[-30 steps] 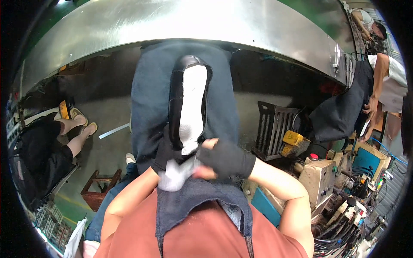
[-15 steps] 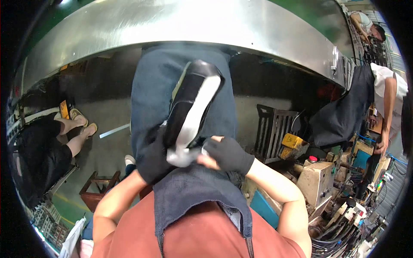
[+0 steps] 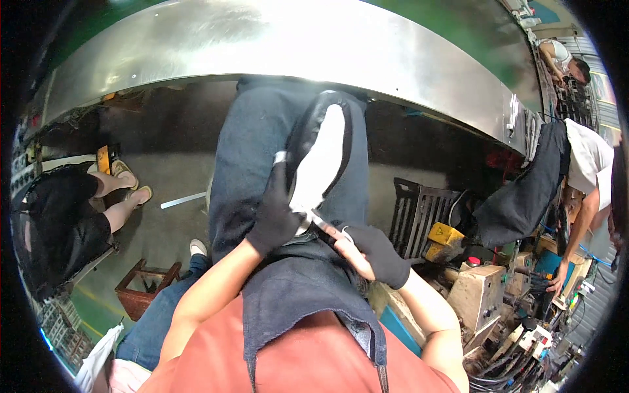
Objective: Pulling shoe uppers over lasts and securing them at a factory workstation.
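A black shoe upper (image 3: 299, 144) with a long white underside (image 3: 321, 157) lies across my lap, its toe pointing away from me. My left hand (image 3: 275, 213), in a dark glove with a pale fingertip, grips the shoe along its left side near the heel. At the heel end, my right hand (image 3: 367, 252) brings its bare fingers together in a pinch; the rest of it is covered by a black glove. A small light-coloured piece shows at those fingertips, touching the heel, but its kind cannot be made out.
A shiny metal bench (image 3: 275, 46) runs across in front of my knees. To the right are a slatted dark rack (image 3: 419, 213), a yellow box (image 3: 443, 241) and a machine with a red button (image 3: 473, 262). Co-workers sit on both sides; a wooden stool (image 3: 147, 288) stands left.
The shoe has turned so its white underside faces up more fully. My left hand has shifted up its side, and my right hand's fingers have come to the heel.
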`<state>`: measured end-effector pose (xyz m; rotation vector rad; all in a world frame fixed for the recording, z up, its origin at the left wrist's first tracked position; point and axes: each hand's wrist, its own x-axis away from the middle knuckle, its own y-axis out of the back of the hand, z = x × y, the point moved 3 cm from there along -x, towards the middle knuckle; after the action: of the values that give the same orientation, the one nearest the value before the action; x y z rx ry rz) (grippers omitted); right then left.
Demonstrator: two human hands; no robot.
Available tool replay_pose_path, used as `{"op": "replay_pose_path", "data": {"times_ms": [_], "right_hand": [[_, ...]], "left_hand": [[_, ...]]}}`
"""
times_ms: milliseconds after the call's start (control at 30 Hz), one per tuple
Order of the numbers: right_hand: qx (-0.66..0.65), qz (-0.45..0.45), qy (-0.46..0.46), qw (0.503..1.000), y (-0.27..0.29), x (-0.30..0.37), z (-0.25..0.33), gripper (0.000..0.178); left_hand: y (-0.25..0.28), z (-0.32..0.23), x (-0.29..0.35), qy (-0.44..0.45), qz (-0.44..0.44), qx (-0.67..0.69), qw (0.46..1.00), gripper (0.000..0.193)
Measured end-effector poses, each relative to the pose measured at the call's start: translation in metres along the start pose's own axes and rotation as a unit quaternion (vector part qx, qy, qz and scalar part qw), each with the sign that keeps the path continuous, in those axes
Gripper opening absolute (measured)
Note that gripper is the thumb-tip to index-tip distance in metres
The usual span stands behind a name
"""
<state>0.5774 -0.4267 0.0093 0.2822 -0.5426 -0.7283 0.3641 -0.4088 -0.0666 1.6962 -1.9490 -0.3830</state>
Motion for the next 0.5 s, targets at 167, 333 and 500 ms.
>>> {"op": "replay_pose_path", "data": {"times_ms": [167,333,500], "right_hand": [[-0.030,0.054,-0.142,0.988,0.038,-0.021,0.009,0.038],[0.313,0.082,-0.024,0.946,0.034,-0.035,0.041,0.043],[0.464,-0.021,0.130,0.876,0.041,-0.063,0.004,0.045]], "left_hand": [[-0.018,0.059,0.048,0.036,0.019,0.275,0.961,0.068],[-0.029,0.036,0.050,-0.071,-0.033,0.193,0.978,0.076],[-0.027,0.041,0.040,-0.042,-0.038,0.124,0.991,0.079]]}}
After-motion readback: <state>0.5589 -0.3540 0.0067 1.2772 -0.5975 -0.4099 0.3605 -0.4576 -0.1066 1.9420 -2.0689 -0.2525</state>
